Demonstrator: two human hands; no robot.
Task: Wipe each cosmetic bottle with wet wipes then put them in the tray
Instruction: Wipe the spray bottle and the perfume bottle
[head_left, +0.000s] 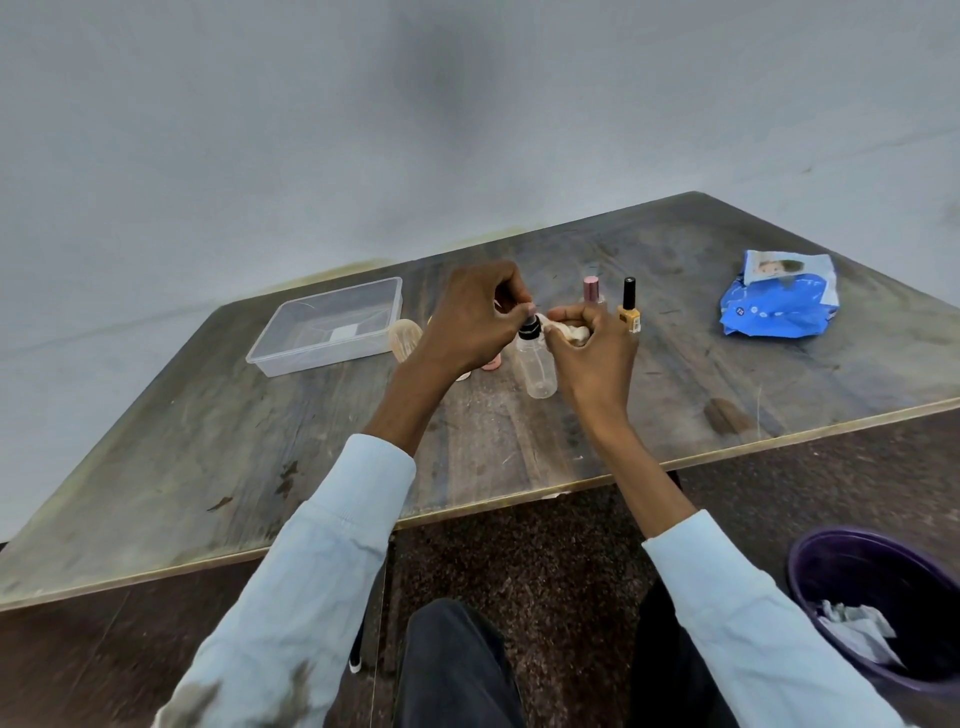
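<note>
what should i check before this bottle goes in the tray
1. Left hand has a grip on the cap of the clear bottle: ok.
2. Right hand holds the wipe bunched against the bottle's neck: ok.
3. Bottle wiped all over: cannot tell; the wipe is only at the top.
4. Tray open, nothing in it: ok.
5. Way to the tray: not ok; a small item lies beside it.
6. Other bottles done: not ok; the pink-capped bottle and yellow bottle stand on the table.
</note>
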